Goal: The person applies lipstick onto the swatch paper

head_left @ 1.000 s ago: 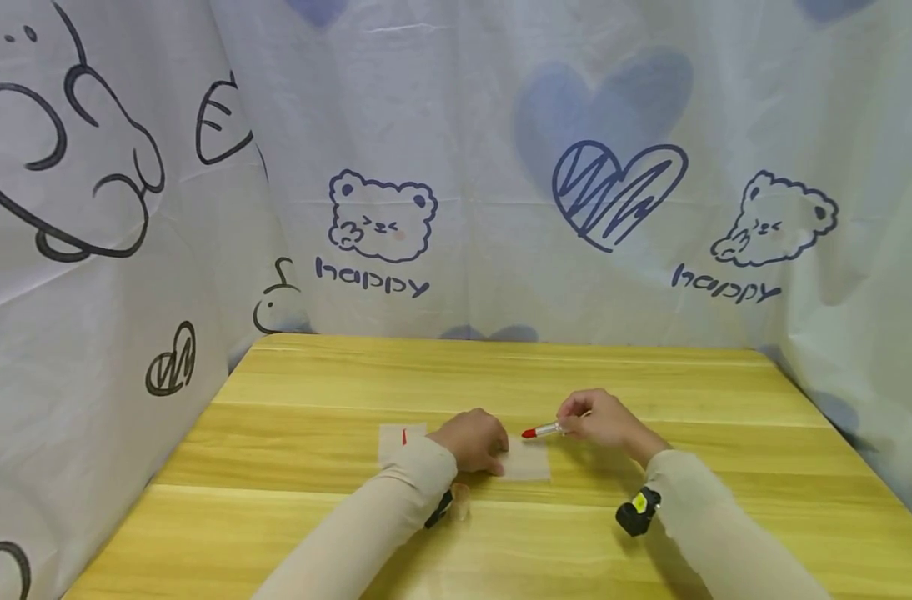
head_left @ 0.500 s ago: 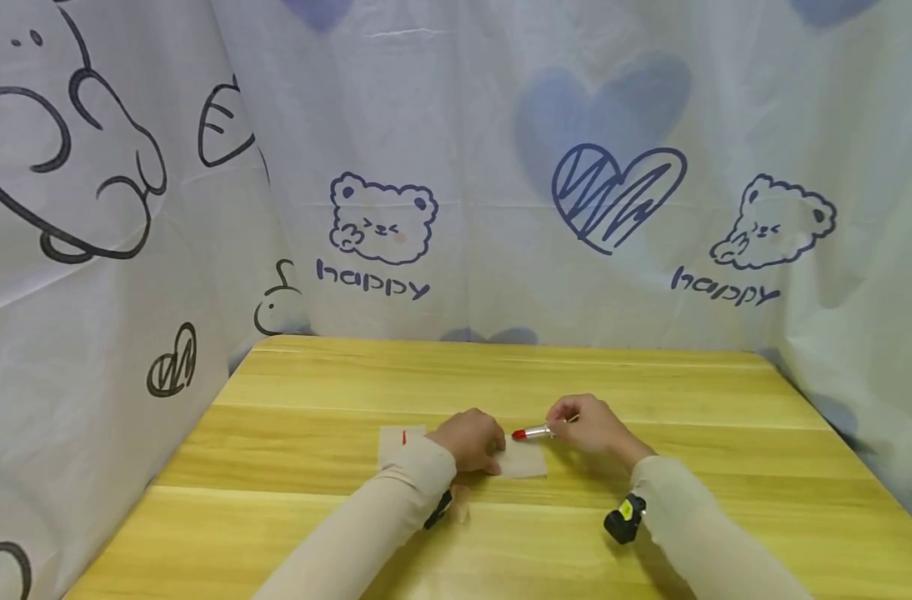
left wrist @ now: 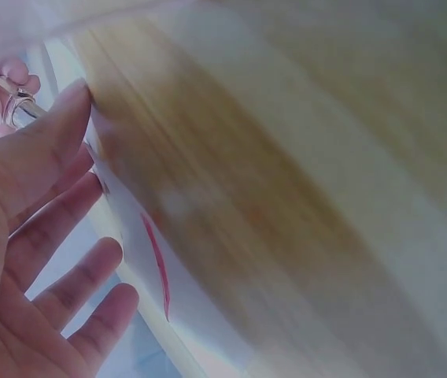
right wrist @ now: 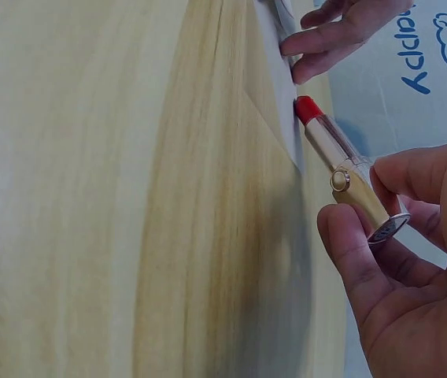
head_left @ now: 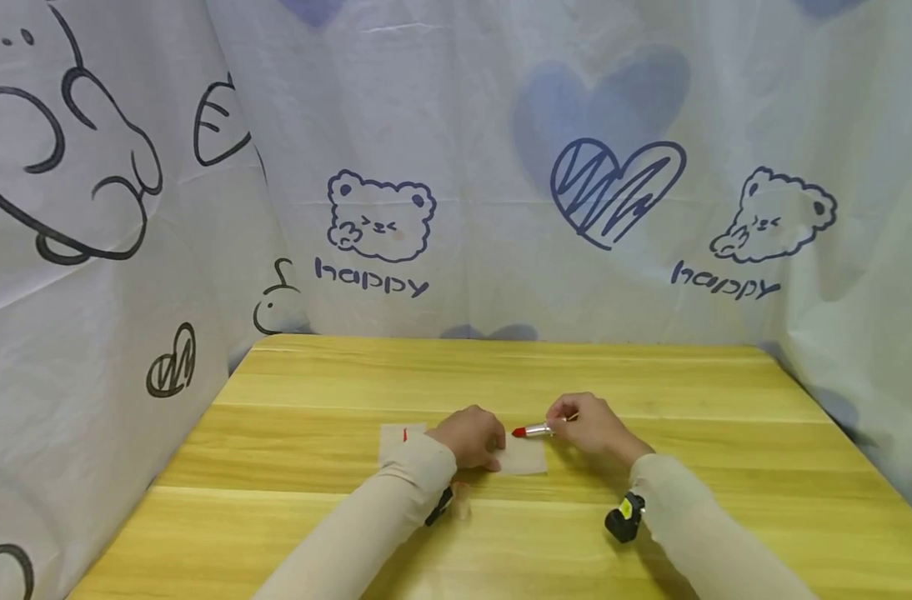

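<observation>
My right hand point(head_left: 593, 423) pinches an uncapped lipstick point(head_left: 533, 430) between thumb and fingers near its base. The red tip points left and meets the right part of a pale sheet of paper point(head_left: 523, 460). In the right wrist view, the lipstick point(right wrist: 341, 161) has a metallic gold body, its red end right at the paper's surface. My left hand point(head_left: 471, 439) rests on the middle of the sheet with fingers spread, hiding that part. A short red stroke point(left wrist: 159, 268) marks the paper's left part.
The sheet lies on a wood-grain table point(head_left: 313, 533). A white curtain point(head_left: 493, 283) printed with bears and hearts stands behind the table and along its sides. Small black cameras sit at both wrists, the right wrist camera point(head_left: 624, 518) hanging below the sleeve.
My right hand has shifted slightly left with the lipstick, bringing its red tip farther over the paper, and then stays nearly still. My left hand keeps its place on the sheet.
</observation>
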A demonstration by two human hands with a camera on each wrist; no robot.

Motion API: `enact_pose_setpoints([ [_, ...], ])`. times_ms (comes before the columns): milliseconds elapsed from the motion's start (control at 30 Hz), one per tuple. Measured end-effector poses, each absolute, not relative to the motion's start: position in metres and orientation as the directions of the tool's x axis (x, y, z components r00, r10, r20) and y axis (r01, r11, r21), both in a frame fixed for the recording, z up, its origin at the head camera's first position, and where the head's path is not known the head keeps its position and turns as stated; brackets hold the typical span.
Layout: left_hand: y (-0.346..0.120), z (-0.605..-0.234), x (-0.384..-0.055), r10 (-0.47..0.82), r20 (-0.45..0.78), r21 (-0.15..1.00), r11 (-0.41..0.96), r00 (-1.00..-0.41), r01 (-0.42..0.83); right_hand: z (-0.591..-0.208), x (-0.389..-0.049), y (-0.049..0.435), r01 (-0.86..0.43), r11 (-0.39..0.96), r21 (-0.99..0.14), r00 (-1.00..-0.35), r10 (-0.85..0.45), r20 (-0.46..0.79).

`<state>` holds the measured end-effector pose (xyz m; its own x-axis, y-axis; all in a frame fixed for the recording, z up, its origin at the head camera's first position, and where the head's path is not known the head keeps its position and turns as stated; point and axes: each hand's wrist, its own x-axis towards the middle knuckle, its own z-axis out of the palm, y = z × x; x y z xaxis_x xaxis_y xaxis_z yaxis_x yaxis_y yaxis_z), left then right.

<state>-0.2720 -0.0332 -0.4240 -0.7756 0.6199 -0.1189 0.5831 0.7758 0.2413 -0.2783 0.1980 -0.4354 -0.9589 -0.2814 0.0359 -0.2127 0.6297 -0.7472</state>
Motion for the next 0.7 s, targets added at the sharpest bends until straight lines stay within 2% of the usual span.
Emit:
enact_pose_setpoints([
  [700, -0.0329, -0.4224, -0.2711, 0.609, -0.131, 0.241, 0.785, -0.782, 0.571, -0.4334, -0.2759, 0.1985, -0.242, 0.646, -0.724, -0.948, -0.315, 0.036],
])
